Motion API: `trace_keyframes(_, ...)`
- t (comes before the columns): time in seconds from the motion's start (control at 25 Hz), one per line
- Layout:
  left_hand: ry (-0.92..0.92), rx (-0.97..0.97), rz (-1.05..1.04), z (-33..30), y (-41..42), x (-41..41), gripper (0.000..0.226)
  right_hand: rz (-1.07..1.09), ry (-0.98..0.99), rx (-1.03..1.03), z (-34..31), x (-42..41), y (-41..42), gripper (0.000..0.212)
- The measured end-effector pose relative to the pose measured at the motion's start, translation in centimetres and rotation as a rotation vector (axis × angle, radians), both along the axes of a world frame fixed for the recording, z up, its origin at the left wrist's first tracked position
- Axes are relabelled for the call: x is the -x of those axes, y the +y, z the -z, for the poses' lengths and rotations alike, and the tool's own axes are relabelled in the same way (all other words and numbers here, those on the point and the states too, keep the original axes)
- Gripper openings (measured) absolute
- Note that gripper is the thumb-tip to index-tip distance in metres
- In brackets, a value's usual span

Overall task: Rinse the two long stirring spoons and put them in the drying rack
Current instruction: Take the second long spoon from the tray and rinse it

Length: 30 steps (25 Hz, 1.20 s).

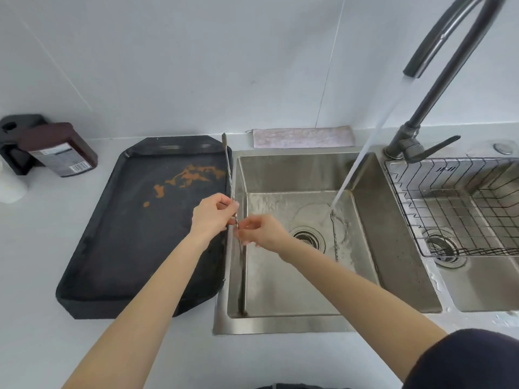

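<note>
One long twisted stirring spoon (228, 167) stands up over the left rim of the sink (297, 322), its far end pointing away from me. My left hand (212, 213) grips its lower part, and my right hand (259, 230) pinches the spoon's lowest end just beside it. The second stirring spoon (334, 237) lies on the sink floor to the right of the drain (307, 237), its far end under the running water. The wire drying rack (460, 209) sits in the right basin and holds nothing that I can see.
A dark faucet (438, 88) pours water (362, 153) into the left basin. A black tray (140, 228) with orange stains lies left of the sink. A brown bottle (60, 150) lies at the far left, and a pink cloth (303, 137) is behind the sink.
</note>
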<state>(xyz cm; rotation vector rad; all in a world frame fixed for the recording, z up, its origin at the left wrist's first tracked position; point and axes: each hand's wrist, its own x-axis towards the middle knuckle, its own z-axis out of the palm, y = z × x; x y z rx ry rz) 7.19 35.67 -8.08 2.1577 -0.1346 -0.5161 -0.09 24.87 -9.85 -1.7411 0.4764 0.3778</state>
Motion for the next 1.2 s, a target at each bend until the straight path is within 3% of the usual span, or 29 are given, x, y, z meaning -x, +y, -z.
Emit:
trace_keyframes(0.12, 0.017, 0.035, 0.051, -0.2, -1.9, 1.5, 0.009, 0.023, 0.074, -0.163, -0.9, 1.6, -4.2, 0.018)
trace_keyframes(0.28, 0.018, 0.011, 0.152, 0.1, -4.5, 3.1, 0.004, 0.279, 0.032, -0.263, -2.0, 1.7, -9.1, 0.024)
trace_keyframes(0.56, -0.018, -0.073, 0.295, 2.4, -10.2, 6.0, 0.008, 0.452, -0.055, -0.424, -2.1, 2.6, -14.7, 0.031)
trace_keyframes(1.0, 0.01, -0.116, 0.341, 5.2, -14.4, 7.4, 0.011, 0.57, -0.15, -0.458, -0.8, 3.2, -20.3, 0.027)
trace_keyframes(1.2, -0.012, -0.128, 0.338, 5.1, -15.1, 7.3, 0.009, 0.59, -0.152, -0.449, 0.1, 3.1, -21.4, 0.038)
